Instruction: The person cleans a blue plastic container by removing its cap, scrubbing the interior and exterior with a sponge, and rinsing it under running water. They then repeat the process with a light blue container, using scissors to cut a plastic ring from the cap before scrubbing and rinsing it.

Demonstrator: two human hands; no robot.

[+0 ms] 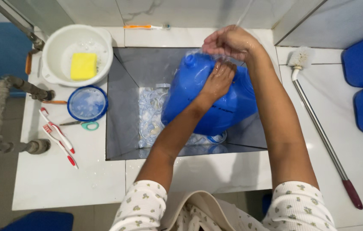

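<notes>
— Blue plastic, wet all over: that is the big jug [209,96] I have lying tilted in the sink [123,107], its small capped neck toward the back wall. Do you see a risk?

— I do. How do you hold it?

— My left hand [217,81] lies on the upper side of the jug, fingers [224,70] curled and pressing on the plastic. My right hand [228,42] is above the neck end, fingers bent and gathered; I think it pinches something thin and clear there, but I cannot tell for sure.

— So neither hand goes really around it?

— No. The jug rests mostly on its own weight, on the clear things in the bottom of the sink. If my left hand slides on the wet surface of the plastic, the jug could roll to the side and knock the sink wall.

— And splashing?

— Possible. The white basin [77,53] with the yellow sponge [83,65], the round blue lid [88,103] and the red toothbrushes [57,139] lie near on the left surface; water thrown out would reach them. The long brush [318,124] on the right is well apart
</notes>
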